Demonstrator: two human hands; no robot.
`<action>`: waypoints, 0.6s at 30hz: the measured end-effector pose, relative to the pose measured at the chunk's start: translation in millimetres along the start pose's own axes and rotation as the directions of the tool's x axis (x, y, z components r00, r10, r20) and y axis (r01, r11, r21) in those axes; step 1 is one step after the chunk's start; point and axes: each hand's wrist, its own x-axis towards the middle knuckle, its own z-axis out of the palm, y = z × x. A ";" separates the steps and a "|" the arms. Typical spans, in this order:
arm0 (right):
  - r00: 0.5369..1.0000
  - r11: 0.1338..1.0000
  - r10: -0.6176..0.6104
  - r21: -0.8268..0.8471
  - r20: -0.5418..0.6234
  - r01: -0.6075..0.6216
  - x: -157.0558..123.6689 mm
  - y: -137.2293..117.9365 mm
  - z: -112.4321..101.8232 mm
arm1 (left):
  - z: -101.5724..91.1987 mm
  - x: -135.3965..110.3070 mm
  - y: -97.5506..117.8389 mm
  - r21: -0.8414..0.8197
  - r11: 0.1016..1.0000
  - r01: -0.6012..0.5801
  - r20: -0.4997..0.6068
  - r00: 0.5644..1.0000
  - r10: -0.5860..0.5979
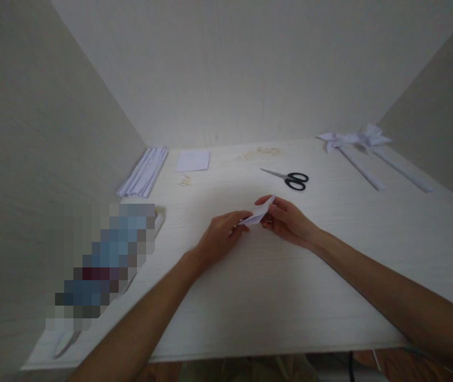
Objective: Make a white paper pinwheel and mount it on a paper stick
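Observation:
Both hands meet over the middle of the white table, holding one small folded piece of white paper [257, 215] between them. My left hand [223, 232] pinches its left end with thumb and fingers. On the other side, my right hand [286, 220] grips the right end, its fingers curled behind the sheet. The paper is creased and bent upward at the right. Just beyond my right hand lies a pair of scissors [292, 179] with black handles, blades pointing left.
Rolled white paper sticks [145, 172] lie at the back left beside flat white paper [193, 161] and small cotton-swab-like pieces [185, 180]. Two paper pinwheel-like shapes on sticks [359, 167] rest at the back right. A blurred-out object [107, 260] is at left. Walls enclose three sides.

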 end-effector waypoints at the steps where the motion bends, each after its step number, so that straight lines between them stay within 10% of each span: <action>1: 1.000 1.000 0.003 0.006 0.000 -0.003 0.1 -0.1 0.3 | -0.7 0.6 1.0 -0.023 0.999 0.040 0.005 0.999 -0.040; 8: 1.000 0.999 0.017 0.037 -0.006 -0.017 0.7 -2.3 -0.8 | -6.6 4.4 5.0 -0.323 0.901 0.291 0.117 0.957 -0.267; 18: 0.997 0.997 0.024 0.072 -0.071 -0.019 0.2 -4.9 2.2 | -6.4 3.8 0.3 -0.358 0.897 0.258 0.019 0.963 -0.270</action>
